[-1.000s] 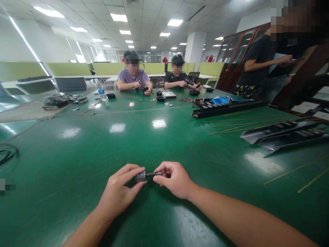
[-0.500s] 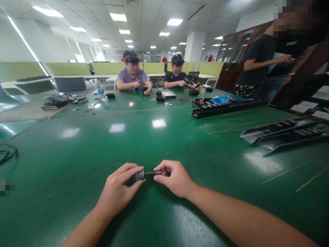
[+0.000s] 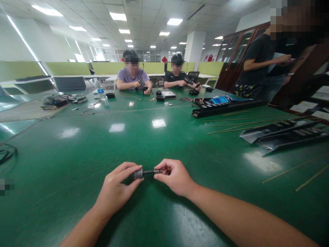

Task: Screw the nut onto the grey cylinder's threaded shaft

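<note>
Head view, left hand (image 3: 117, 187) holding metal cylinder (image 3: 138, 174), right hand (image 3: 174, 177) pinching shaft (image 3: 149, 172)

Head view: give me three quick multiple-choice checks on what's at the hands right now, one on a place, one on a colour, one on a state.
1. Where is the metal cylinder? A) On the table B) In the left hand C) In a black tray
2. What colour is the table? A) White B) Brown C) Green
3. What is the right hand doing? A) Pinching the thin dark rod B) Lying open C) Holding a water bottle

1 B: the left fingers wrap it.
2 C: green surrounds the hands.
3 A: thumb and fingers close on the rod.
</note>
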Demonstrator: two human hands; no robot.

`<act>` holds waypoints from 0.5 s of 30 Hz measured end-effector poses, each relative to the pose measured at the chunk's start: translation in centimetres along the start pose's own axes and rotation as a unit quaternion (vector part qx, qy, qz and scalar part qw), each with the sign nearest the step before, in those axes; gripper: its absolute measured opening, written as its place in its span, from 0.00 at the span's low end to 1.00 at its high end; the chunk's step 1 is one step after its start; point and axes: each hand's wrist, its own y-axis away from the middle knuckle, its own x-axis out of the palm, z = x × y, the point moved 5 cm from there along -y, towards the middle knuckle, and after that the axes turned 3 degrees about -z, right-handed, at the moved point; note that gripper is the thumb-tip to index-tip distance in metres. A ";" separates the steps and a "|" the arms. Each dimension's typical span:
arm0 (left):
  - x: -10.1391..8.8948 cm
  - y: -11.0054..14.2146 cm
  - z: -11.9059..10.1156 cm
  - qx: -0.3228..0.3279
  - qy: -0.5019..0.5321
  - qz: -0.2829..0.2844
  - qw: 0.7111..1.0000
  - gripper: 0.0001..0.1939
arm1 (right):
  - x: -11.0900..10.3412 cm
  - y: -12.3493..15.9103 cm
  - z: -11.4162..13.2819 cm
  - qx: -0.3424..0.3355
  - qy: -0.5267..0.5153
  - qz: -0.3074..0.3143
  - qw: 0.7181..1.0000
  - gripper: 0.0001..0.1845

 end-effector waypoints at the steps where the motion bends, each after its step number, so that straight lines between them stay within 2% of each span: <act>1: 0.0 0.0 0.0 0.001 0.000 -0.001 1.000 0.13 | 0.0 0.0 0.0 0.000 -0.001 -0.001 1.000 0.09; 15: -0.2 0.0 0.5 -0.020 0.008 0.004 1.000 0.13 | -0.1 0.0 0.1 -0.002 -0.012 -0.008 1.000 0.09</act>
